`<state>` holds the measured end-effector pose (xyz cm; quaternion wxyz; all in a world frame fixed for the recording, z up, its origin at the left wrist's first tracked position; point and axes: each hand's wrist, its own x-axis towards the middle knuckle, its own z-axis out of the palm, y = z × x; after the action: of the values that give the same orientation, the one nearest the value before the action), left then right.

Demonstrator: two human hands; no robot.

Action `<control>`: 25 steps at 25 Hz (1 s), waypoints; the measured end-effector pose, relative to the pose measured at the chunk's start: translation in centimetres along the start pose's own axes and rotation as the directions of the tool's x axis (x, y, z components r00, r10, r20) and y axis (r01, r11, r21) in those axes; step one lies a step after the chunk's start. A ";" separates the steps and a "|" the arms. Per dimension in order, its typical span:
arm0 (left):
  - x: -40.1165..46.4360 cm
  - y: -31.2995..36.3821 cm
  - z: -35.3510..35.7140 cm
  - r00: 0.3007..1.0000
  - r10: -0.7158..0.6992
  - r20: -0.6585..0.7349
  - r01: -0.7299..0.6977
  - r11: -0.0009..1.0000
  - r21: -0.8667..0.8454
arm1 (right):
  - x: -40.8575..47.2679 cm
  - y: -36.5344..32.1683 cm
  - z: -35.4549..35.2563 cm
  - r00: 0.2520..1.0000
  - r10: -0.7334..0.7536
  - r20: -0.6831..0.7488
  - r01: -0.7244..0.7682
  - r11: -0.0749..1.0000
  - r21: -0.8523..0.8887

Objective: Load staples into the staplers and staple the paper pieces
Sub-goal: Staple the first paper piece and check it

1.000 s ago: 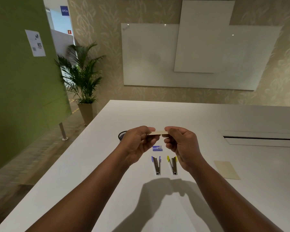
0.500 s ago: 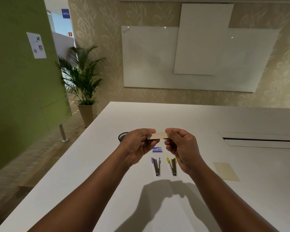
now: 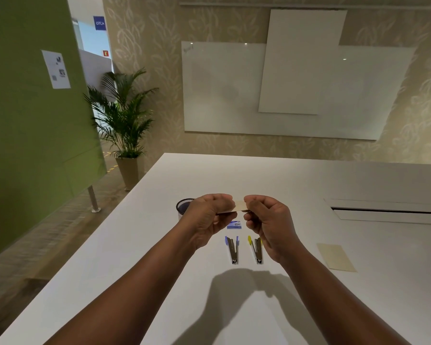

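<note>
Both hands are raised above the white tabletop (image 3: 159,245) with a small beige paper piece (image 3: 239,205) stretched between them: the left hand (image 3: 207,217) has its grip pinching the piece's left end, the right hand (image 3: 269,220) has its grip pinching the right end, thumbs on top as far as can be seen. The piece looks very light and limp, probably 1 or more thin slips; how many layers there are cannot be told, since the fingers cover both ends and only a short strip of paper shows between them. It should bend or crease easily, so a hold at the edges, keeping the layers flush, seems best, with the corner to be stapled left free. Below the hands, 2 small staplers lie side by side on the tabletop, a blue stapler (image 3: 232,249) and a yellow stapler (image 3: 256,249), both apparently lying with metal showing; whether they are opened or already loaded is too small to judge. These should be rigid and light, best taken by the body. A small blue staple box (image 3: 234,224) sits just beyond them, partly hidden. Another beige sheet (image 3: 336,257) lies flat well to the right. A dark mesh cup (image 3: 183,207) is half hidden behind the left hand.
</note>
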<state>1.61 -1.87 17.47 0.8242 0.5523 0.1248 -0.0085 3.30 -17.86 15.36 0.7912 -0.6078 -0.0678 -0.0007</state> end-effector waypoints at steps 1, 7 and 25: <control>0.1 -0.1 0.0 1.000 -0.001 0.003 0.001 1.000 0.012 | 0.0 0.0 0.0 1.000 -0.003 0.002 0.003 1.000 -0.017; 0.7 -0.6 0.4 0.999 -0.024 -0.048 0.026 0.999 0.033 | -0.1 0.2 -0.1 0.999 -0.044 0.022 0.047 0.987 -0.154; 1.9 -1.2 0.0 0.997 -0.053 -0.054 0.054 0.999 0.001 | 0.6 0.8 -0.3 0.999 -0.041 0.018 0.044 0.982 -0.181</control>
<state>3.26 -2.14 15.94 0.8195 0.5497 0.1615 -0.0159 3.97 -17.90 14.55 0.7318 -0.6758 -0.0860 -0.0196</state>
